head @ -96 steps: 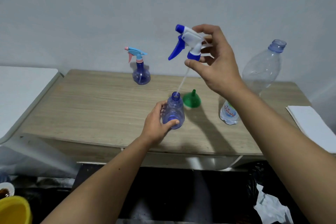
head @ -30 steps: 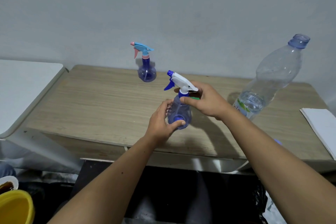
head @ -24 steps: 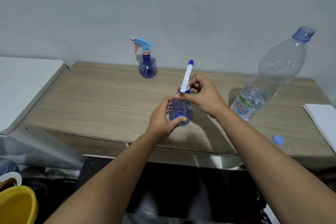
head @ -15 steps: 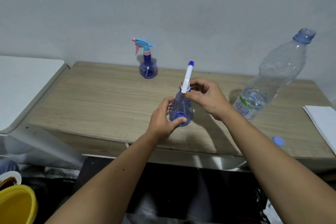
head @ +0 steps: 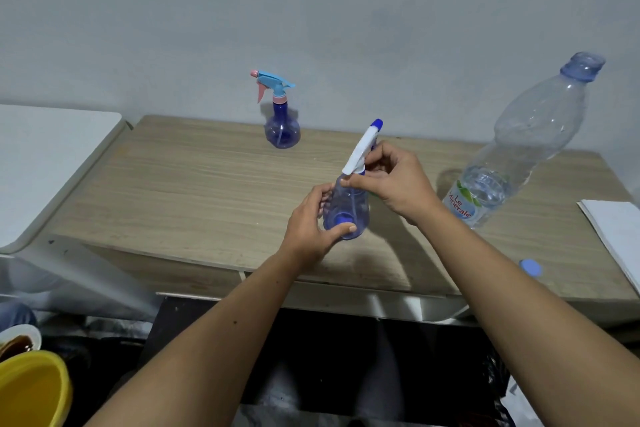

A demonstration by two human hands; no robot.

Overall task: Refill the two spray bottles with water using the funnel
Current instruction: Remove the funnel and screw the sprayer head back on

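A small blue spray bottle [head: 347, 210] stands near the front of the wooden table [head: 194, 184]. My left hand [head: 311, 224] grips its round body. Its white and blue spray head [head: 362, 149] sits on the neck, and my right hand [head: 391, 180] pinches the collar under it. A second blue spray bottle [head: 281, 121] with a light blue and pink head stands capped at the back of the table. The green funnel is almost hidden behind my right hand; only a sliver shows.
A large clear water bottle [head: 519, 149], uncapped and partly filled, stands at the right. Its blue cap [head: 530, 267] lies near the front right edge. White paper [head: 616, 229] lies at far right. A yellow bowl [head: 31, 388] sits below left, beside a white table [head: 45, 156].
My right hand lowered the spray head onto the bottle neck and has been turning it at the collar; the nozzle swung from pointing left to pointing away. My left hand kept holding the bottle.
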